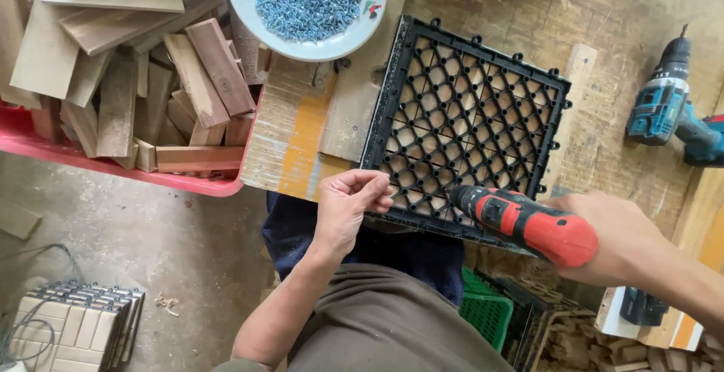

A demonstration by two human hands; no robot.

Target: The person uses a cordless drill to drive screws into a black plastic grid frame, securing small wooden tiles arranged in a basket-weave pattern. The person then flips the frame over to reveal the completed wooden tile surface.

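Note:
A black plastic grid tile (467, 115) lies face down on the workbench, wooden slats showing through its holes. My right hand (615, 236) grips a red cordless screwdriver (528, 225), its tip pressed into the grid near the tile's front edge. My left hand (348, 202) rests at the tile's front left corner, fingers curled and pinched together; whether a screw sits between them is too small to tell.
A white plate (241, 2) heaped with silvery screws stands behind the tile. A red crate (204, 185) of wooden offcuts is at left. A blue drill (667, 104) lies at right. Finished tiles (75, 327) are stacked on the floor; a green crate (486, 315) sits below.

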